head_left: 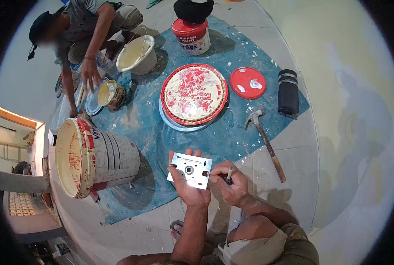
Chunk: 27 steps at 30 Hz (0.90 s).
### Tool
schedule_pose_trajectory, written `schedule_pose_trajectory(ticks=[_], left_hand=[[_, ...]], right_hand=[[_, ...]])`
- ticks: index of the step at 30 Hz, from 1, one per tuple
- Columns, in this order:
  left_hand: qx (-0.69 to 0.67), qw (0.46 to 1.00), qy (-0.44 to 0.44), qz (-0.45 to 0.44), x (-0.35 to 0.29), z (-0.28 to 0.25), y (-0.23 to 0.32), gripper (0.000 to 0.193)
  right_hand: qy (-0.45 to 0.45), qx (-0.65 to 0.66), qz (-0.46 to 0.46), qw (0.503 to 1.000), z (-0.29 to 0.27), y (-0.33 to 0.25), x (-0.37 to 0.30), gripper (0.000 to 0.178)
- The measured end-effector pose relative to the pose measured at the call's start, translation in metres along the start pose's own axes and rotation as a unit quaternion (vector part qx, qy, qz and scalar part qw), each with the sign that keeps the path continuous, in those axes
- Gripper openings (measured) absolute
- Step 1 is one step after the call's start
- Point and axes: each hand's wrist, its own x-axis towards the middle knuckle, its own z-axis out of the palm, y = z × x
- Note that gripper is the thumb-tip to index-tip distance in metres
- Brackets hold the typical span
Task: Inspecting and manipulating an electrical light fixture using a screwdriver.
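Note:
On my left hand (189, 192) rests a square, shiny metal plate (197, 165), with a round hole in the middle and several slots around it. My left thumb presses over its left side while the fingers support it from behind. My right hand (233, 185) is closed at the plate's right edge, its fingertips beside a slot there. Held in it is a small tool with a dark handle (228, 180); the exact kind is hard to make out.
A claw hammer (264, 140), black cylindrical case (287, 95) and red lid (247, 83) lie right. A paint-smeared lid (195, 93) is ahead. A large bucket (117, 157) tips over at left on the blue sheet (161, 150). Another person (86, 26) crouches far left near pails.

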Motion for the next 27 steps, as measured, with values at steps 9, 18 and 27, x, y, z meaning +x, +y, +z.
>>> schedule_pose_trajectory(ticks=[9,18,27], left_hand=[[-0.037,0.999,-0.029,0.019,-0.005,-0.001,-0.007,0.061],[-0.041,0.998,-0.034,0.024,-0.006,0.002,-0.012,0.062],[0.025,0.995,-0.055,0.073,-0.009,0.005,-0.019,0.065]], right_hand=[[-0.005,0.011,-0.043,0.999,-0.007,-0.002,0.003,0.016],[0.0,0.054,0.016,0.998,-0.011,0.002,0.0,0.012],[-0.012,0.133,0.146,0.98,-0.022,-0.005,-0.002,0.015]])
